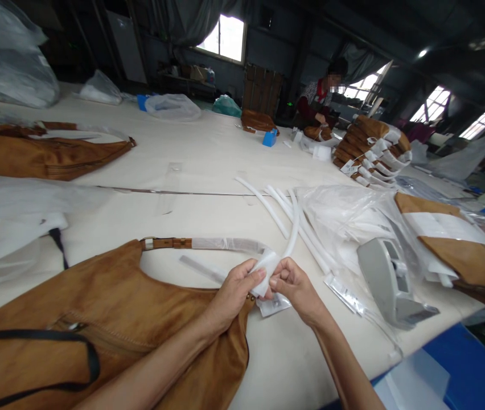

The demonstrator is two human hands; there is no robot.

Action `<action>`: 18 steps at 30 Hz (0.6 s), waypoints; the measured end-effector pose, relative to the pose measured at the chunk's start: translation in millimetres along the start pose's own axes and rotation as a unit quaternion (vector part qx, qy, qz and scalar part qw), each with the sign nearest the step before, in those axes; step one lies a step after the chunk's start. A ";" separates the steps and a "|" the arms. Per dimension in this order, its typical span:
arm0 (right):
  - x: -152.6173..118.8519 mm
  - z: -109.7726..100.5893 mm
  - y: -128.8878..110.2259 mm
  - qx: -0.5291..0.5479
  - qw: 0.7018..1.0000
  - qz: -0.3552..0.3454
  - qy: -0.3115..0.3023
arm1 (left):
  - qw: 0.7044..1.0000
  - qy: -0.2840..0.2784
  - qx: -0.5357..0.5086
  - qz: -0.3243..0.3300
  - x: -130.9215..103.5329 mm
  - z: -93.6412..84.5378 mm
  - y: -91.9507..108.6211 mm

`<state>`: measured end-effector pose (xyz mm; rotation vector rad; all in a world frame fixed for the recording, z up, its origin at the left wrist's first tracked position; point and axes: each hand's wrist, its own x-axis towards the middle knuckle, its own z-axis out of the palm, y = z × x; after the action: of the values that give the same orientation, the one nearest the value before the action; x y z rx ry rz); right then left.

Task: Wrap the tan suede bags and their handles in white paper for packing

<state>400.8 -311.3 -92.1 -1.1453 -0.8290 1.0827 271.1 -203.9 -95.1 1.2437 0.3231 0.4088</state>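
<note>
Two grips: our left hand pinches a thin white sheet at the right end of the curved, white-wrapped strap of the slouchy tan leather-look bag, our right hand nips its edge, the strap's long axis running leftward, nearer our left.

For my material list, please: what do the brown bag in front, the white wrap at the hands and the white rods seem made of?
Brown bag: seemingly leather or imitation, matte, judging by its mottled colour and soft folds.
White wrap: probably thin foam or plastic sheet, soft sheen, as it looks slightly translucent.
White rods: perhaps foam or plastic, smooth, matte, since they curve gently.
</note>
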 end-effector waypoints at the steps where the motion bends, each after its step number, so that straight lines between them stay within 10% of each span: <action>1: 2.6 3.2 2.0 0.007 1.000 -0.012 0.000 | 1.000 0.000 -0.012 -0.004 0.1 -0.4 0.7; 18: 17.5 13.0 30.9 -0.008 0.989 -0.044 0.139 | 0.996 -0.011 -0.080 -0.031 4.0 -2.7 -0.9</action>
<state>386.7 -289.2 -119.3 -1.2282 -0.6622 0.8228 273.5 -200.0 -96.8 1.0784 0.3043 0.3604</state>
